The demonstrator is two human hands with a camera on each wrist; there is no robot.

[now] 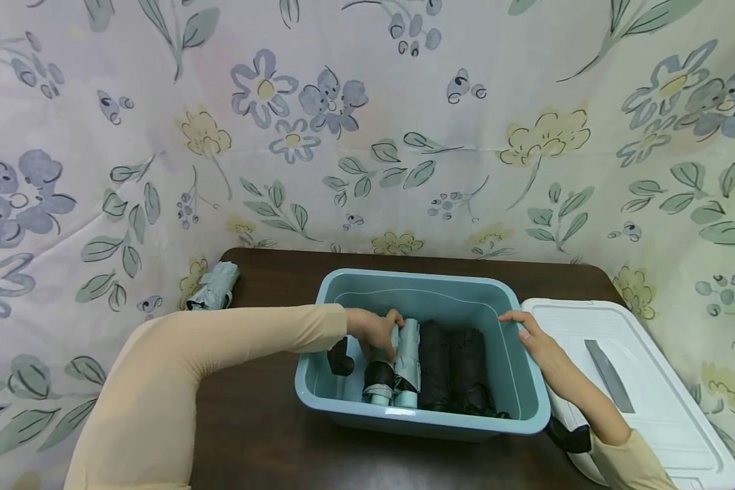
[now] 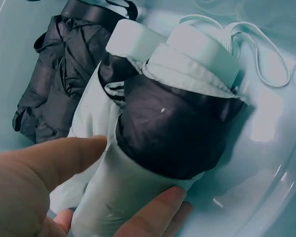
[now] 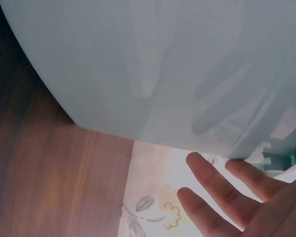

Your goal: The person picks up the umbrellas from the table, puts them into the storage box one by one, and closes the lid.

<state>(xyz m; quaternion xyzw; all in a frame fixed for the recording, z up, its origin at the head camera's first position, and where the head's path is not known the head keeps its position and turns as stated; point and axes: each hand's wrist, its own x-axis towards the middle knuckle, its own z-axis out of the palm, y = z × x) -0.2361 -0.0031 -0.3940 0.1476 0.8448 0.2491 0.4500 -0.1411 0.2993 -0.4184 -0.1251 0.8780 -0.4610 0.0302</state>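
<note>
My left hand (image 1: 375, 332) reaches into a light blue plastic bin (image 1: 422, 416) and grips a pale blue-green folded umbrella (image 2: 138, 192). Its thumb and fingers lie on opposite sides of the rolled cloth. A black band of cloth rings this umbrella below its pale handle, and a cord loop (image 2: 281, 79) trails from the handle. Right beside it lies a second pale umbrella (image 1: 407, 354), then two black folded umbrellas (image 1: 433, 364). My right hand (image 1: 548, 350) rests its extended fingers on the bin's right rim.
Another pale folded umbrella (image 1: 216, 286) lies on the dark wooden table (image 1: 251, 422) at the back left. A white lid (image 1: 661, 381) with a grey strip lies to the right of the bin. Flowered cloth (image 1: 367, 136) hangs behind the table.
</note>
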